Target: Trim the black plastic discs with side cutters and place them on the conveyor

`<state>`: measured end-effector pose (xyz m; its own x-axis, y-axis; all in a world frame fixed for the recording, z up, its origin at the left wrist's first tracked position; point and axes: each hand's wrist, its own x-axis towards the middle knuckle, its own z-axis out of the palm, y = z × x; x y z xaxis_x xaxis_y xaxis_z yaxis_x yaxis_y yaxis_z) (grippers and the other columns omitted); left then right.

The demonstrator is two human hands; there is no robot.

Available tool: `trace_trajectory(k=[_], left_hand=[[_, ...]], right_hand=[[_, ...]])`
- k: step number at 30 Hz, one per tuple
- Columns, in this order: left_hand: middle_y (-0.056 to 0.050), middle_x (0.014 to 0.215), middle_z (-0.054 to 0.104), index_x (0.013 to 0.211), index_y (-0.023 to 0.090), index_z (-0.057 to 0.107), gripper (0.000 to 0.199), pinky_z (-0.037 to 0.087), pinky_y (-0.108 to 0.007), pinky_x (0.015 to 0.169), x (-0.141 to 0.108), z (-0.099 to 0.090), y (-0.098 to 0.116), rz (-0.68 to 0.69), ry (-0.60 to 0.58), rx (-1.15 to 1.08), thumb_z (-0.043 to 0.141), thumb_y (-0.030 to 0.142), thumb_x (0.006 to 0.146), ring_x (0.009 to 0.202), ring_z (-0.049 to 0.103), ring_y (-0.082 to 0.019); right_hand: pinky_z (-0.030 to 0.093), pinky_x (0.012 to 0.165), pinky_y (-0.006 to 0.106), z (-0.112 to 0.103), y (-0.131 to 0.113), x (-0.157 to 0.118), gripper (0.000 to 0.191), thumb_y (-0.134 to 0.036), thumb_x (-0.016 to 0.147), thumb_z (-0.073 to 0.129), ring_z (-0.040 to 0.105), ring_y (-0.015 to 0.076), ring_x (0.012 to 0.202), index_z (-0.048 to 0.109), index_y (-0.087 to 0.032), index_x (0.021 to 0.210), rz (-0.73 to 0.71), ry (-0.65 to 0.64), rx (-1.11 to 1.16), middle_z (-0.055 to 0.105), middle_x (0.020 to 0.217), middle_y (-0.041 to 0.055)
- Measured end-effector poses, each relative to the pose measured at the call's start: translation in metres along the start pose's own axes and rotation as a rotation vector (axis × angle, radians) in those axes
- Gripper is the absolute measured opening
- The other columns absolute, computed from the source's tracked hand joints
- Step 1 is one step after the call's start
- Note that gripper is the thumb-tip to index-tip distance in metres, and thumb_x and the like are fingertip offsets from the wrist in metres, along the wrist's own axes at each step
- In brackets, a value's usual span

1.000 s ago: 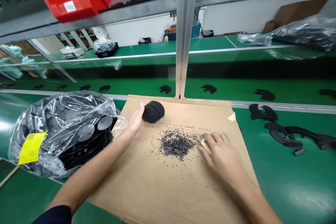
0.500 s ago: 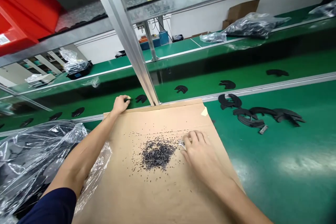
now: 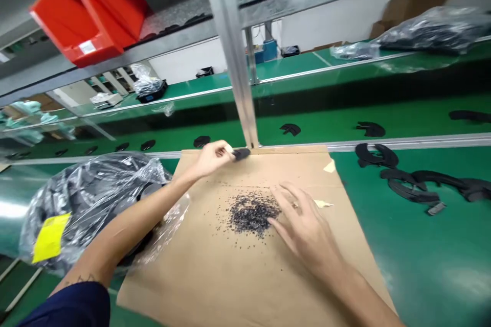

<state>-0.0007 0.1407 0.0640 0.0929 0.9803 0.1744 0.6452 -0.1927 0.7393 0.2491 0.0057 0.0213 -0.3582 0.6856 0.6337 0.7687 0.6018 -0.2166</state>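
Observation:
Pinched in the fingers of my left hand (image 3: 215, 157) is a flat black part (image 3: 241, 154), above the back edge of the cardboard sheet (image 3: 230, 281). My right hand (image 3: 307, 225) has its fingers spread just right of a pile of tiny black pieces (image 3: 253, 213). Its thumb is close to the pile's edge, and nothing is clearly held in it. A small shiny item (image 3: 294, 205) shows between its fingers. Beyond them a pale yellowish scrap (image 3: 324, 204) lies on the cardboard.
Clear plastic bags of dark parts (image 3: 103, 204) lie at left. Curved black parts (image 3: 412, 189) sit on the green table at right, others on the green strip behind. A metal post (image 3: 233, 56) rises behind the cardboard. A red bin (image 3: 95, 15) stands on the upper shelf.
The view has shifted left. My left hand has come back from the green strip with a black part. My right hand's fingers have spread apart.

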Motion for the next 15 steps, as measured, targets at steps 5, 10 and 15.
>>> trace_trajectory(k=[5, 10, 15], left_hand=[[0.001, 0.068, 0.068, 0.077, 0.024, 0.069, 0.011, 0.055, -0.028, 0.06, -0.103, 0.009, 0.028, 0.122, -0.431, -0.201, 0.064, 0.034, 0.082, 0.064, 0.064, -0.017], [0.002, 0.083, 0.074, 0.09, 0.025, 0.072, 0.02, 0.058, -0.027, 0.076, -0.116, -0.035, 0.009, 0.111, -0.418, 0.353, 0.057, 0.037, 0.094, 0.078, 0.072, -0.017], [-0.018, 0.088, 0.069, 0.079, 0.014, 0.06, 0.013, 0.052, -0.045, 0.092, -0.105, -0.104, -0.045, -0.153, -0.143, 0.744, 0.055, 0.02, 0.09, 0.104, 0.066, -0.035]], right_hand=[[0.059, 0.086, 0.039, 0.013, 0.0, -0.003, 0.042, -0.023, 0.1, 0.044, 0.066, 0.0261, 0.112, 0.052, -0.02, 0.141, -0.162, -0.136, 0.279, 0.066, 0.123, 0.016], [0.06, 0.078, 0.035, 0.022, -0.001, -0.004, 0.031, -0.03, 0.1, 0.046, 0.074, 0.0232, 0.089, 0.065, -0.024, 0.124, -0.1, -0.173, 0.443, 0.077, 0.104, 0.008], [0.06, 0.083, 0.039, 0.016, -0.005, -0.001, 0.035, -0.039, 0.1, 0.046, 0.075, 0.0263, 0.089, 0.067, -0.019, 0.119, 0.068, -0.078, 0.38, 0.077, 0.107, 0.0116]])
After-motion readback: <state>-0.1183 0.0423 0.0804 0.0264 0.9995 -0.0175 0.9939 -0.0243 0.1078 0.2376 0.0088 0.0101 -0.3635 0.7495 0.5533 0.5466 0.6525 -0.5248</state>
